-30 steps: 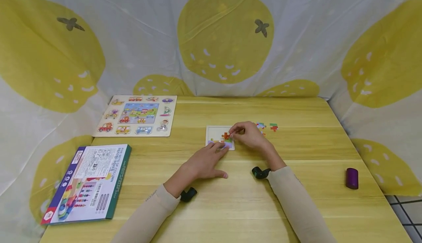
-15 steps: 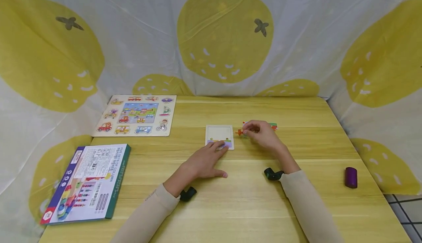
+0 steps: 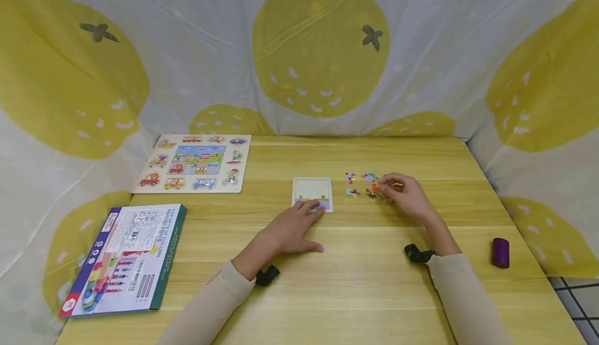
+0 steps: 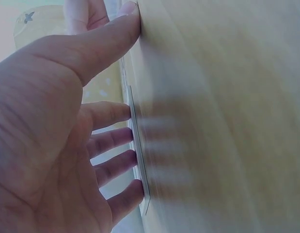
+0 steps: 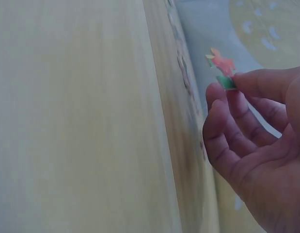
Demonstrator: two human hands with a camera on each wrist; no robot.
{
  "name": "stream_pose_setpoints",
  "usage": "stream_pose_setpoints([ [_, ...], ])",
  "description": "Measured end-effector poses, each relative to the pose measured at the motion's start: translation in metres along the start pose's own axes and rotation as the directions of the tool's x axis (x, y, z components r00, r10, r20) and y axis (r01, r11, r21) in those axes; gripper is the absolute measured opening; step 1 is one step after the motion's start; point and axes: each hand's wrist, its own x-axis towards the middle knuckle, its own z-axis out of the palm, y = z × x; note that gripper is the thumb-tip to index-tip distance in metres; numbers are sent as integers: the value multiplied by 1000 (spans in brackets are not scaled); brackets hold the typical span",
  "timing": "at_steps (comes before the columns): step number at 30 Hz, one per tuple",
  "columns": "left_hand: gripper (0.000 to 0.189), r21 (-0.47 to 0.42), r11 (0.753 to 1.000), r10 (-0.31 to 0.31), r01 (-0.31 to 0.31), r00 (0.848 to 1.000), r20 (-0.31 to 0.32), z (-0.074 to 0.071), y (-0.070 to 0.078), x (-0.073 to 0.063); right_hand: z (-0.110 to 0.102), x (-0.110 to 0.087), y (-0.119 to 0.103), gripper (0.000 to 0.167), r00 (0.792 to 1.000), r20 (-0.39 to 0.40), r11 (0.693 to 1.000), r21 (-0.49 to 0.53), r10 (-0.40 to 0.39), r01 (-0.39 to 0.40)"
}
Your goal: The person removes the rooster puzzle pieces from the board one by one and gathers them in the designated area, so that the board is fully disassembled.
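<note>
My left hand (image 3: 290, 230) lies with extended fingers on the near edge of a small white-framed puzzle board (image 3: 312, 186), whose lower strip shows purple and green. In the left wrist view, the fingertips (image 4: 133, 194) press along the thin board's edge. My right hand (image 3: 406, 195) pinches an orange and green jigsaw piece (image 5: 223, 65) between thumb and fingers, held up off the table in the right wrist view. Several loose jigsaw pieces (image 3: 352, 193) lie just left of this hand, to the right of the board.
A larger picture puzzle board (image 3: 236, 181) with vehicles lies at the back left. Nearer on the left is a flat box (image 3: 159, 277) printed with beads. A purple cylinder (image 3: 500, 253) stands or lies near the table's right edge. A patterned curtain (image 3: 323, 49) hangs behind.
My right hand has moved from over the small board to the right, carrying the orange jigsaw piece beside the loose pieces. The left hand has stayed on the board.
</note>
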Motion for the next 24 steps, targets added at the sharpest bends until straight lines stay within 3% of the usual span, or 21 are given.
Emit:
stream_pose_setpoints([
  [10,102,16,1000,-1,1,1000,4,-1,-2,0,-21,-12,9,28,999,-42,999,-31,29,-31],
  [19,101,4,1000,8,-8,1000,-2,0,-2,0,-27,-12,18,25,991,-107,966,-236,82,-105],
  [24,100,6,1000,11,-11,1000,3,0,0,-2,-24,-11,19,24,991,-110,948,-298,80,-110],
])
